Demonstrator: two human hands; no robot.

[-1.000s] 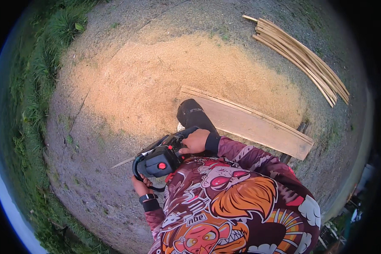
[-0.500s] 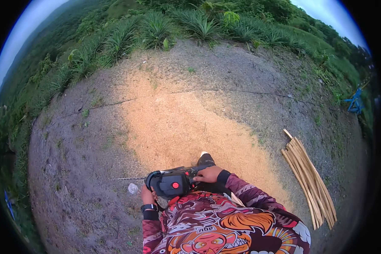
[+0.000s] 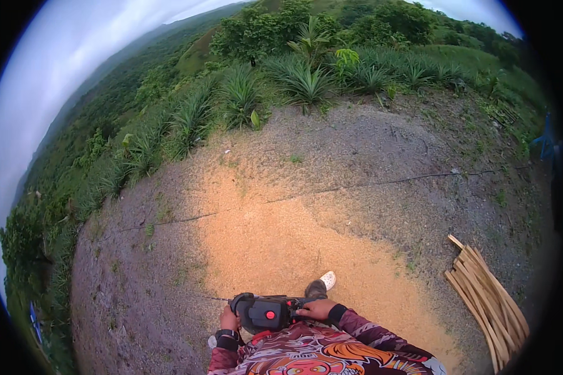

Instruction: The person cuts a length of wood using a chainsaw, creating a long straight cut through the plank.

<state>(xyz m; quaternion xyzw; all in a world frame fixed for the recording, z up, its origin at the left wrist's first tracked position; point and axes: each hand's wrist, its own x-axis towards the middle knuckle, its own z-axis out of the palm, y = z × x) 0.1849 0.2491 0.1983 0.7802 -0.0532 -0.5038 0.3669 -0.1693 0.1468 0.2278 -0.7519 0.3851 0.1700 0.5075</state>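
shifted lower in view, the black plastic red-capped chainsaw sits before the maroon printed shirt, left hand curled around its front, right hand clasping its rear.

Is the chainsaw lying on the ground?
No, the left hand and right hand hold the chainsaw up in front of the patterned shirt.

Gravelly ground, orange sawdust spread ahead of right hand. Pile of wooden strips lies well to its right. Thin dark line crosses farther ahead.
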